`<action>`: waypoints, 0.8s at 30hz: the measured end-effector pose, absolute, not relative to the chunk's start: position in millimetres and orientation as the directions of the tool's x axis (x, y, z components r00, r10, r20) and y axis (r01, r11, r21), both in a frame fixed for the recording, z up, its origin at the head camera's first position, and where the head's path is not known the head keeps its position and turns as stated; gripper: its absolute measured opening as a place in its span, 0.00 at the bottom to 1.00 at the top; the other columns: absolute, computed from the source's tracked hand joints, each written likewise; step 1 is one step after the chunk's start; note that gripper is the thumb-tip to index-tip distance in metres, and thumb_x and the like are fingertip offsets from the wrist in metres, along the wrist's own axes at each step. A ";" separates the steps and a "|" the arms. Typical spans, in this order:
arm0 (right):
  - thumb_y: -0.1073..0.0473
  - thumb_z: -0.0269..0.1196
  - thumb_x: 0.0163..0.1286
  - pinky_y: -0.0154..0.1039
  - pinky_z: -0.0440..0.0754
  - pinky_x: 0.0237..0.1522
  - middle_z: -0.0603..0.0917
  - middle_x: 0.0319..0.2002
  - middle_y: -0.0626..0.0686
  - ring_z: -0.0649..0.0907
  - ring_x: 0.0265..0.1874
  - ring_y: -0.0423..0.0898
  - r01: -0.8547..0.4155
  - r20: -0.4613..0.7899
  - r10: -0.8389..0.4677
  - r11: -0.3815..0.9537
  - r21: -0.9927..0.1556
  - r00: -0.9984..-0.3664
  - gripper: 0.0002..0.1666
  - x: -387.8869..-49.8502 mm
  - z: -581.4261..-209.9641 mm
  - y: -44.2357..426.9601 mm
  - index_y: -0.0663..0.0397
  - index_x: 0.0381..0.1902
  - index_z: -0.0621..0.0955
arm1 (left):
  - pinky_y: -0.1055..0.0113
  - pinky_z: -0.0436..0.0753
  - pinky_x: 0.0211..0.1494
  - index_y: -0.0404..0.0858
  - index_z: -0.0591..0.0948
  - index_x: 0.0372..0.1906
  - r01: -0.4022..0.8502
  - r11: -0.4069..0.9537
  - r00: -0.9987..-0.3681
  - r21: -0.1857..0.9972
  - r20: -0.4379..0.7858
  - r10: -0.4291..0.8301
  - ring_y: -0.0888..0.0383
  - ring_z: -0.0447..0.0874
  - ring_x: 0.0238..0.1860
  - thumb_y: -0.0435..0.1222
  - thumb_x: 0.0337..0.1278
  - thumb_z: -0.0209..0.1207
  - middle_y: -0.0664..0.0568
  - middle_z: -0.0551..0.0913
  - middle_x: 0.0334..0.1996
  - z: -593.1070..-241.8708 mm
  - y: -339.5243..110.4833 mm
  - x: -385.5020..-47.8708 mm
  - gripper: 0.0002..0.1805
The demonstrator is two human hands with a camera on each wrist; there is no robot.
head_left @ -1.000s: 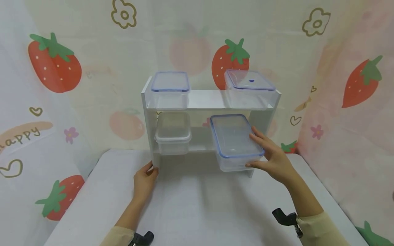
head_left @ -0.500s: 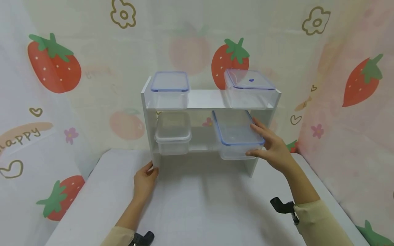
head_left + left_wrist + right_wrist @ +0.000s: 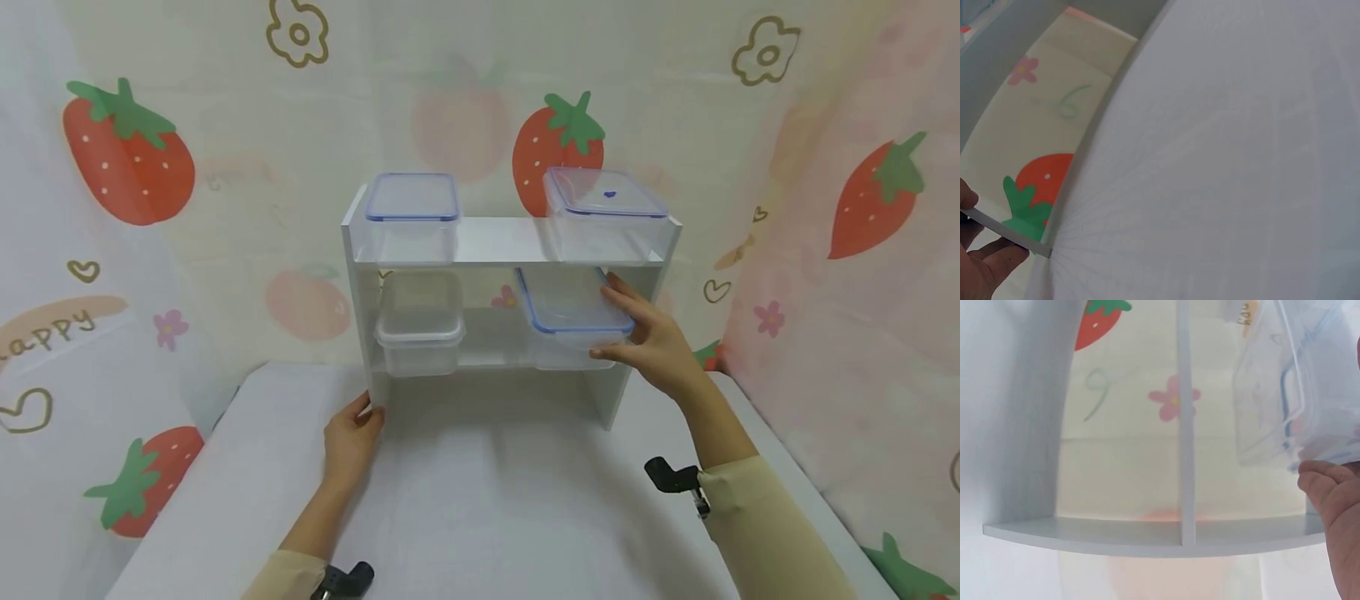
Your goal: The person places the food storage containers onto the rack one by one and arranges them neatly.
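My right hand (image 3: 660, 346) grips the right front corner of a clear food container with a blue-edged lid (image 3: 576, 307). It sits at the right end of the lower level of a white two-tier shelf (image 3: 363, 287); its far part lies under the upper board. In the right wrist view, the thumb touches the container (image 3: 1266, 406) near its base; whether it rests on the board cannot be told. At lower left, my left hand (image 3: 351, 442) pinches the front edge of the shelf's left side panel. The left wrist view shows fingers (image 3: 1000, 262) on both sides of that panel (image 3: 1010, 234).
A container with a whitish lid (image 3: 420, 321) stands on the lower level at left. Two blue-edged containers stand on top, one left (image 3: 412, 204) and one right (image 3: 607, 200). The shelf stands on a white-covered table (image 3: 480, 500), before a strawberry-print backdrop (image 3: 225, 250).
My right hand has raised the blue-edged container and moved it back into the lower level, from in front of the shelf. My left hand has stayed on the side panel.
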State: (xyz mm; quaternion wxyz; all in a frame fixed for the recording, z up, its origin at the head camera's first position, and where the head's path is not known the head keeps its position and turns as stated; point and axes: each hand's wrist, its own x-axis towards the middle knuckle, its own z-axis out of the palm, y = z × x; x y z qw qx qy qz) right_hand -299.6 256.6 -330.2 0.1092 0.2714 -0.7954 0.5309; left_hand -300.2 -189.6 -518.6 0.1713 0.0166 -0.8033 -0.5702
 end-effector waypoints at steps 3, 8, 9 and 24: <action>0.70 0.76 0.57 0.22 0.76 0.59 0.55 0.83 0.48 0.59 0.79 0.57 -0.542 0.457 -0.313 0.292 -0.788 -0.833 0.53 -305.2 -330.3 255.6 0.57 0.78 0.65 | 0.54 0.88 0.54 0.35 0.77 0.68 0.172 0.349 -0.940 0.921 0.259 -0.221 0.44 0.87 0.56 0.39 0.72 0.59 0.38 0.82 0.61 -518.6 -190.7 -301.3 0.25; 0.67 0.77 0.58 0.21 0.77 0.57 0.55 0.82 0.47 0.62 0.77 0.56 -0.515 0.432 -0.299 0.319 -0.795 -0.851 0.54 -310.5 -331.5 255.4 0.57 0.78 0.64 | 0.55 0.88 0.53 0.35 0.77 0.68 0.162 0.356 -0.941 0.920 0.253 -0.225 0.44 0.88 0.55 0.38 0.71 0.60 0.39 0.82 0.61 -519.0 -191.2 -302.0 0.24; 0.67 0.77 0.58 0.21 0.77 0.57 0.55 0.83 0.47 0.62 0.77 0.56 -0.511 0.428 -0.296 0.322 -0.797 -0.854 0.54 -311.4 -331.8 255.5 0.57 0.78 0.64 | 0.55 0.88 0.53 0.35 0.77 0.68 0.160 0.356 -0.941 0.920 0.252 -0.227 0.44 0.88 0.55 0.38 0.71 0.60 0.38 0.82 0.61 -518.7 -191.0 -301.8 0.24; 0.64 0.78 0.59 0.19 0.77 0.55 0.55 0.83 0.46 0.65 0.75 0.53 -0.452 0.376 -0.266 0.340 -0.825 -0.887 0.53 -326.5 -345.6 258.1 0.55 0.78 0.65 | 0.56 0.88 0.54 0.35 0.77 0.68 0.157 0.360 -0.941 0.920 0.250 -0.228 0.44 0.87 0.56 0.38 0.71 0.59 0.39 0.81 0.63 -518.2 -191.1 -301.7 0.24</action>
